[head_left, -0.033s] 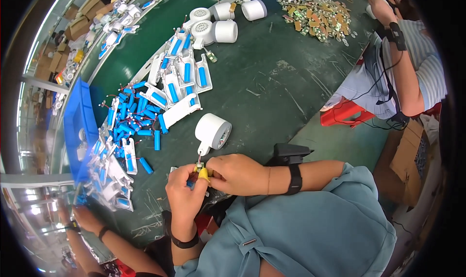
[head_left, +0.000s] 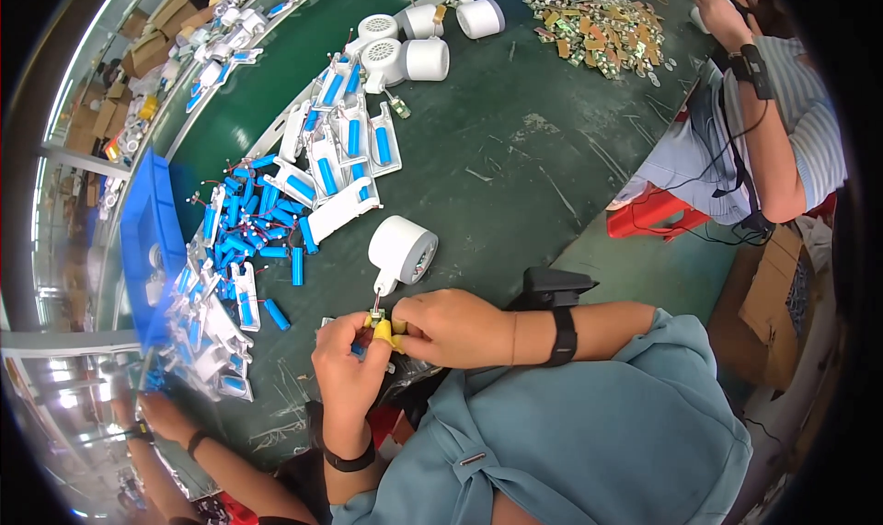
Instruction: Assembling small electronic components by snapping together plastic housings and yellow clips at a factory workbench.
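Note:
A white round device head with a grey rim (head_left: 402, 249) lies on the dark green table in front of my hands. Wires run from its short neck to a small circuit board (head_left: 377, 314). My left hand (head_left: 345, 364) is closed, pinching that board at its fingertips. My right hand (head_left: 451, 327) meets it from the right, thumb and fingers pressed together; what they grip is hidden. Yellow coverings (head_left: 384, 330) show at the fingertips. Beneath the fingers a bit of a blue cylindrical battery (head_left: 358, 349) peeks out.
Wired blue batteries (head_left: 244, 221) are heaped to the left, beside white handle shells (head_left: 354, 138) fitted with batteries. Further back are more white heads (head_left: 428, 59) and a circuit board pile (head_left: 598, 28). A blue bin (head_left: 147, 240) stands far left. Co-workers' arms (head_left: 768, 148) show at both sides.
My right wrist has shifted very slightly to the right, and the fingers of both hands have moved a touch. The device head stays almost where it was.

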`<state>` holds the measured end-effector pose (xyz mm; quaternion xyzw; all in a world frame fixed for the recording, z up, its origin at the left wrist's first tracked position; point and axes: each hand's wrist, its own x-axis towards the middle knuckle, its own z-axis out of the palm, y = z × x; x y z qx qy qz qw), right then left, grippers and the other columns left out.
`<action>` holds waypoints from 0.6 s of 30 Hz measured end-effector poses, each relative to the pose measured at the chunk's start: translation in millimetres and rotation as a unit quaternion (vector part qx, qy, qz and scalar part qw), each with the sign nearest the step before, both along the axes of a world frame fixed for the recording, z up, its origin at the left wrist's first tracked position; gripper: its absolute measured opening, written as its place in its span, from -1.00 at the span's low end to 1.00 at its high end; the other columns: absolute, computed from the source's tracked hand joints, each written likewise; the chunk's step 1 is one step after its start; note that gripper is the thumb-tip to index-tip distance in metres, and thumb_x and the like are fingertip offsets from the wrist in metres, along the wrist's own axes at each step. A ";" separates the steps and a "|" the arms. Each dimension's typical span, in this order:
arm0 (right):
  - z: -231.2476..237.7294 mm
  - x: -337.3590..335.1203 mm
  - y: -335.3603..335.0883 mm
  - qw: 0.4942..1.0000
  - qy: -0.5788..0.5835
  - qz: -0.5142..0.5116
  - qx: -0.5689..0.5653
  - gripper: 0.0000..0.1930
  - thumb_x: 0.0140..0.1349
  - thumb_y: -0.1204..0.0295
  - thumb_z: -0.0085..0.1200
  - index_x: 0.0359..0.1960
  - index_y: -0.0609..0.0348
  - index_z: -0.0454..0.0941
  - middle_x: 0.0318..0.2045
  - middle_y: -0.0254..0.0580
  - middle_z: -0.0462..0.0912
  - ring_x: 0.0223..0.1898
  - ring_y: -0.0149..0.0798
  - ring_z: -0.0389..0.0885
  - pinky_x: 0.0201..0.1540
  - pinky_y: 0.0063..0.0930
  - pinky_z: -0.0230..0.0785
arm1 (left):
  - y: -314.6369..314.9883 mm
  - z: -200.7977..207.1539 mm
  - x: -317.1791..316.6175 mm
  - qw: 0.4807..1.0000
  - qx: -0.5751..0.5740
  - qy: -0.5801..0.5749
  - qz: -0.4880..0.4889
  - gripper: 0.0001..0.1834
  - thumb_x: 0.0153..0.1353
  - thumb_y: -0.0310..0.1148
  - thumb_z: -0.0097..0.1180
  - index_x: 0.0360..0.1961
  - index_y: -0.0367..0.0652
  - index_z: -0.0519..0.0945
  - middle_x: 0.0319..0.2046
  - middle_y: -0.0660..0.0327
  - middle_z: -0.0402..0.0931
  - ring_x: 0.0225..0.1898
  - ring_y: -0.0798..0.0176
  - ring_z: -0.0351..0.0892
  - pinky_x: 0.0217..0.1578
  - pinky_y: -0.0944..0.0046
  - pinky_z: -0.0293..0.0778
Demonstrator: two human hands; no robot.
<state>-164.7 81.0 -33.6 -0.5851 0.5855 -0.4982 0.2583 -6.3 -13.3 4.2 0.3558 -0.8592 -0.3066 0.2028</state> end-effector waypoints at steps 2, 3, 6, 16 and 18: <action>1.7 -13.8 1.0 0.997 0.005 0.074 0.030 -0.85 0.17 0.44 0.16 -0.36 0.22 0.45 -0.56 -0.12 0.59 -0.50 -0.05 0.63 -0.42 -0.23 0.43 | -3.0 1.8 5.0 1.000 -0.015 -0.016 -0.016 -0.75 -0.01 -0.56 0.20 -0.23 -0.29 0.63 -0.41 0.16 0.60 -0.39 0.26 0.53 -0.30 0.29 0.47; 1.8 -19.0 0.3 0.997 0.005 0.076 0.030 -0.85 0.17 0.44 0.16 -0.36 0.22 0.45 -0.56 -0.12 0.59 -0.50 -0.05 0.63 -0.42 -0.23 0.43 | -3.7 1.8 7.5 1.000 -0.015 -0.016 -0.014 -0.75 -0.01 -0.56 0.20 -0.23 -0.29 0.63 -0.41 0.16 0.60 -0.39 0.26 0.53 -0.30 0.29 0.47; -2.7 -30.5 -2.8 0.994 -0.008 0.098 0.056 -0.89 0.18 0.46 0.13 -0.32 0.20 0.49 -0.55 -0.15 0.60 -0.53 -0.07 0.60 -0.44 -0.26 0.41 | -6.0 -2.2 11.3 1.000 -0.013 -0.019 -0.016 -0.75 0.01 -0.55 0.22 -0.21 -0.27 0.63 -0.41 0.16 0.58 -0.38 0.26 0.50 -0.29 0.28 0.46; -0.1 -38.2 -7.1 0.994 -0.011 0.108 0.019 -0.90 0.19 0.49 0.12 -0.29 0.20 0.50 -0.54 -0.18 0.56 -0.54 -0.16 0.59 -0.46 -0.32 0.39 | -12.8 -5.5 7.1 0.999 -0.019 -0.006 -0.042 -0.76 0.00 -0.51 0.23 -0.23 -0.21 0.62 -0.50 0.23 0.54 -0.45 0.25 0.48 -0.17 0.23 0.33; 6.6 -37.2 -10.6 0.991 -0.017 0.128 0.020 -0.90 0.20 0.49 0.12 -0.29 0.21 0.50 -0.55 -0.17 0.56 -0.55 -0.20 0.60 -0.47 -0.35 0.39 | -17.7 -4.8 15.2 0.998 -0.030 -0.014 -0.062 -0.74 0.02 -0.50 0.23 -0.19 -0.20 0.64 -0.48 0.19 0.55 -0.43 0.17 0.50 -0.22 0.22 0.36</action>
